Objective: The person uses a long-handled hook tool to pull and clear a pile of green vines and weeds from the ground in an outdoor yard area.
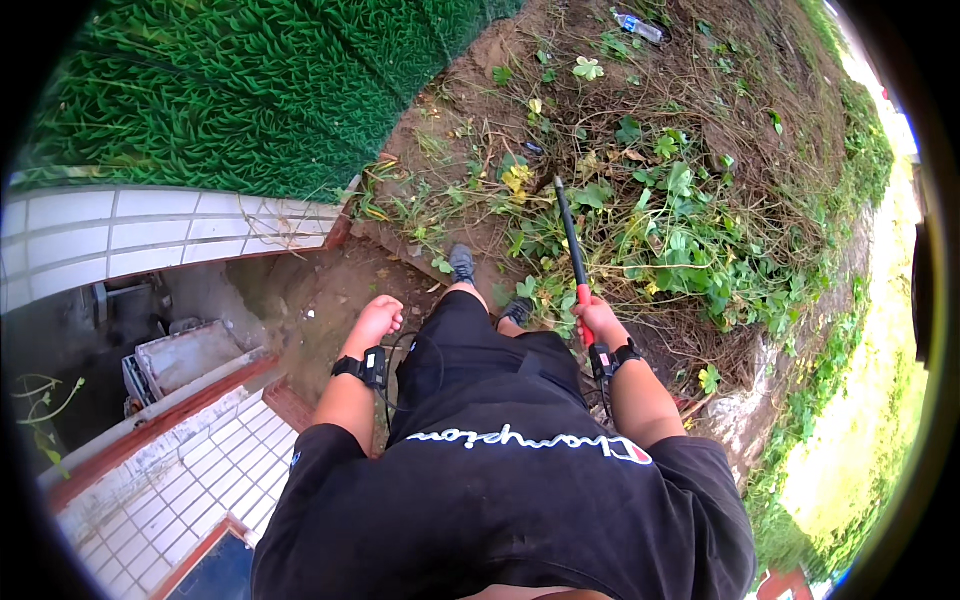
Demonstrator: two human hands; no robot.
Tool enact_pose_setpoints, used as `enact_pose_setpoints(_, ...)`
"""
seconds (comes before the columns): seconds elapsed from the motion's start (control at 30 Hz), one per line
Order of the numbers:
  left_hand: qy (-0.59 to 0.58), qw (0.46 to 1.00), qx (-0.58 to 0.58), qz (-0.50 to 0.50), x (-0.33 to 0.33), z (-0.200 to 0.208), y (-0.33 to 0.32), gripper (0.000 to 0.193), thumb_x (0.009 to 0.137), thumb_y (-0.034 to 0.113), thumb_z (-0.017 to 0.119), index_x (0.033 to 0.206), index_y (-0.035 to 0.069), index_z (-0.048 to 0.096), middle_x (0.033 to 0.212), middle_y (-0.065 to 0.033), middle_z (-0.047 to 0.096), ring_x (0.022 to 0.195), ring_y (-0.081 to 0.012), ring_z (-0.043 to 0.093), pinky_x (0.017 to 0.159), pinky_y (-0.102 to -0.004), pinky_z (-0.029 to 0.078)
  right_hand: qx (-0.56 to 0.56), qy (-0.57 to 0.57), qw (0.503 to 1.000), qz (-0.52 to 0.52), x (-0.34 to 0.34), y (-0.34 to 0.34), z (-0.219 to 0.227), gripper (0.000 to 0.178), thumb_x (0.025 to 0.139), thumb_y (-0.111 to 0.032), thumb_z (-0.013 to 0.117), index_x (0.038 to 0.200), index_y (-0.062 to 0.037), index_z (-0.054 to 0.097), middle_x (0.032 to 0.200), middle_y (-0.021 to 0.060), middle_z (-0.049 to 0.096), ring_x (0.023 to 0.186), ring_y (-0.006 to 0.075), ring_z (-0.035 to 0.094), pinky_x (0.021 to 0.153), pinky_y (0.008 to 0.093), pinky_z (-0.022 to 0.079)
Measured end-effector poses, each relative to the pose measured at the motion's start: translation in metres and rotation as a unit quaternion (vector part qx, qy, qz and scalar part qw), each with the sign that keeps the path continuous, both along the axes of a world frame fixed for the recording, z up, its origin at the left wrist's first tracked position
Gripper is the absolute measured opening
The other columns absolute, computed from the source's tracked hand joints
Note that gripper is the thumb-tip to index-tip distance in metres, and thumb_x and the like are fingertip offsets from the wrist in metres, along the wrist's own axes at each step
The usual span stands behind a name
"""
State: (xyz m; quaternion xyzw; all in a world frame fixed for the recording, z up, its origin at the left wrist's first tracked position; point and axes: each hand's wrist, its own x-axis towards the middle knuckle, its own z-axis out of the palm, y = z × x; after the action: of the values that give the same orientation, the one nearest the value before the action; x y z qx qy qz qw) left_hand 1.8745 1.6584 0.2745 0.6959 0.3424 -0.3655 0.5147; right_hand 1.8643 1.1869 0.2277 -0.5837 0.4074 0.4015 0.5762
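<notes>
Outdoors, right hand (598,318) round slim, straight black-and-red pole (571,235), left hand (379,317) curled, tangled leafy vines (682,262)

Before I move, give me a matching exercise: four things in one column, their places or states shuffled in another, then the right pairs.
1. Long black rod with red handle
2. Clear plastic bottle with blue label
3. Green grass-patterned sheet
4. Bare left hand

A. Fills the picture's upper left
B. Loosely curled, no object visible in it
C. Held in the right hand
D. Lies near the picture's top edge

Pairs: 1-C, 2-D, 3-A, 4-B
</notes>
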Motion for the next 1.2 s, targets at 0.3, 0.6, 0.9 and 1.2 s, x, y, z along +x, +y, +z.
enact_pose_setpoints(0.3,0.077,0.995,0.005,0.057,-0.057,-0.027,0.050,0.014,0.092,0.020,0.055,0.093,0.007,0.059,0.071,-0.0012,0.059,0.057,-0.0102,0.054,0.052,-0.0248,0.044,-0.191,-0.164,0.957,0.141,0.121,0.067,-0.066,0.028,0.081,-0.013,0.063,0.106,-0.0050,0.052,0.070,0.0097,0.061,0.051,0.0197,0.060,0.049,0.0339,0.049)
enact_pose_setpoints(0.6,0.139,0.986,0.040,0.083,-0.078,-0.045,0.103,0.014,0.092,0.016,0.056,0.093,0.003,0.061,0.070,-0.0039,0.060,0.059,-0.0116,0.054,0.056,-0.0261,0.045,0.069,-0.138,0.985,-0.081,0.321,0.190,-0.091,0.030,0.097,-0.035,0.052,0.098,-0.0063,0.047,0.063,0.0058,0.053,0.046,0.0175,0.052,0.042,0.0311,0.045)
enact_pose_setpoints(0.9,0.098,0.989,0.057,0.098,-0.027,-0.055,0.135,0.010,0.091,0.014,0.057,0.093,0.005,0.061,0.070,-0.0021,0.059,0.060,-0.0099,0.053,0.057,-0.0256,0.044,0.038,-0.101,0.988,-0.114,0.384,0.270,-0.184,0.042,0.099,-0.048,0.040,0.100,-0.0072,0.046,0.061,0.0099,0.054,0.044,0.0214,0.051,0.041,0.0357,0.044)
enact_pose_setpoints(1.2,0.113,0.991,0.055,0.051,0.007,-0.064,0.141,0.012,0.093,0.016,0.056,0.096,0.006,0.061,0.074,-0.0017,0.061,0.062,-0.0096,0.054,0.059,-0.0248,0.044,0.052,-0.169,0.974,-0.145,0.354,0.265,-0.176,0.036,0.101,-0.045,0.039,0.103,-0.0098,0.047,0.060,0.0065,0.052,0.041,0.0187,0.048,0.039,0.0313,0.043)
